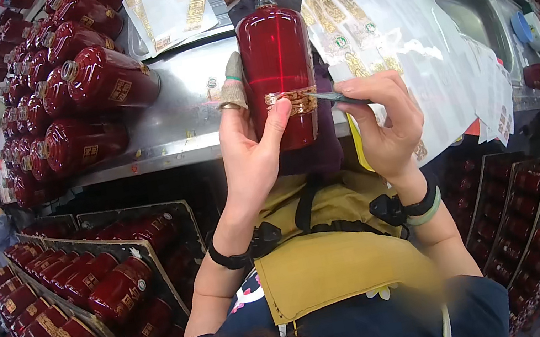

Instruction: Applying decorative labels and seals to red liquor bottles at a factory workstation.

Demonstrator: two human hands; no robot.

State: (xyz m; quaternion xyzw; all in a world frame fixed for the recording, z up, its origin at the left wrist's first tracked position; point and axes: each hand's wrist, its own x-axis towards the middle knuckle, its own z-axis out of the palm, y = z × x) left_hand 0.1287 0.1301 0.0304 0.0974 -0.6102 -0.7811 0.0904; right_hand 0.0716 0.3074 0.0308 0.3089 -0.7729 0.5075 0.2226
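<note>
- Counter (183, 108): bare, shiny metal in the middle, with a sink basin (472, 1) at the right.
- Left part: glossy red bottles (111, 81) with gold labels, crowded together.
- Far side, left of the middle: white sheets (166, 22) bearing gold decals (195, 8).
- Right part: broad, glossy white sheeting (429, 86), with more gold decals along its left side.

Free benchtop (183, 104) right of clustered bottles (102, 75)

Workshop, crated red bottles (120, 290), metal worktop (182, 101)
</note>
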